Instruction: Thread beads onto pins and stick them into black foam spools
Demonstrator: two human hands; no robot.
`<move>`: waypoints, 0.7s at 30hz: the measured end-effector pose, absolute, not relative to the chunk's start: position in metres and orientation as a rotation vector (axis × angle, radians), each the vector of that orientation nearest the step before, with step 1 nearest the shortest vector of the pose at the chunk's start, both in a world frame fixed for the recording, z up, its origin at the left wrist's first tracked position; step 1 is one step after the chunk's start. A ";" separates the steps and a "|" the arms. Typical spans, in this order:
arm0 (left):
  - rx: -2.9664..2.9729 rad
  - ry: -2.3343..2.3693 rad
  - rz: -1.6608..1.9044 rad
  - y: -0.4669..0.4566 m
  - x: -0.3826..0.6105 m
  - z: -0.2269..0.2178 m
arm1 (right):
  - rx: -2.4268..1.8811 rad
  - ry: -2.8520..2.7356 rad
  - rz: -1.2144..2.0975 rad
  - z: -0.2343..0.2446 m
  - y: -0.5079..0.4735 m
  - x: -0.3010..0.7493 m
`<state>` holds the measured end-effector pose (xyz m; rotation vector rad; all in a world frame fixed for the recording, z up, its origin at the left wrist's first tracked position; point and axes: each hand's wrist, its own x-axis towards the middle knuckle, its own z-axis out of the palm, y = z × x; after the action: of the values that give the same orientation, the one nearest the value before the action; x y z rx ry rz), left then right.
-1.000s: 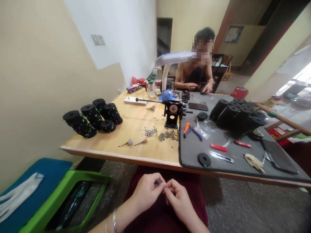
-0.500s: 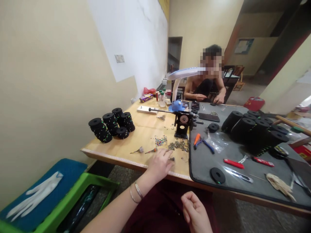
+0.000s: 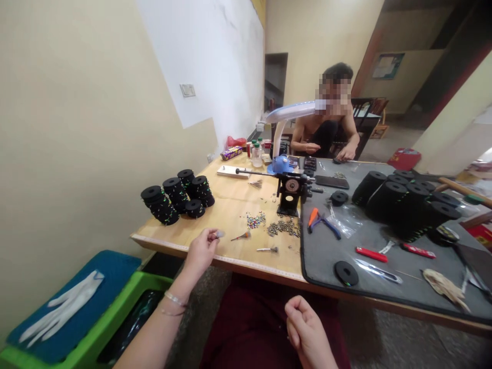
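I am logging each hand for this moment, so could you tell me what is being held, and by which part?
The left hand pinches a small feathered piece by its thin end at the fingertips. The right hand is curled shut; whether it holds anything cannot be told.

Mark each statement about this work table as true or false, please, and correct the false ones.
1. The left hand pinches a small feathered piece. True.
2. The right hand rests on the grey mat. False: it is below the table edge, over the lap.
3. The orange-handled pliers lie on the grey mat. True.
4. The white glove lies on the wooden table. False: it lies on a blue surface beside the table.
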<state>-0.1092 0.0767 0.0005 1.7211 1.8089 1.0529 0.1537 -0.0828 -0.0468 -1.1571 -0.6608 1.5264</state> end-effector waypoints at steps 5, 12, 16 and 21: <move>1.160 1.287 0.917 0.004 -0.077 -0.001 | -1.197 -0.725 1.565 -0.043 -0.085 0.149; 0.562 0.896 0.626 -0.061 -0.009 -0.026 | -1.308 -0.763 1.640 -0.037 -0.082 0.141; 0.597 0.872 0.598 -0.057 -0.002 -0.032 | -1.325 -0.754 1.606 -0.039 -0.083 0.148; 0.718 0.915 0.583 -0.056 -0.002 -0.027 | -1.329 -0.777 1.564 -0.041 -0.082 0.148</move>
<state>-0.0023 -0.0560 -0.0266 0.7175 0.9150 0.5830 0.1479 -0.0824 -0.0405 -1.3293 -0.7768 1.5645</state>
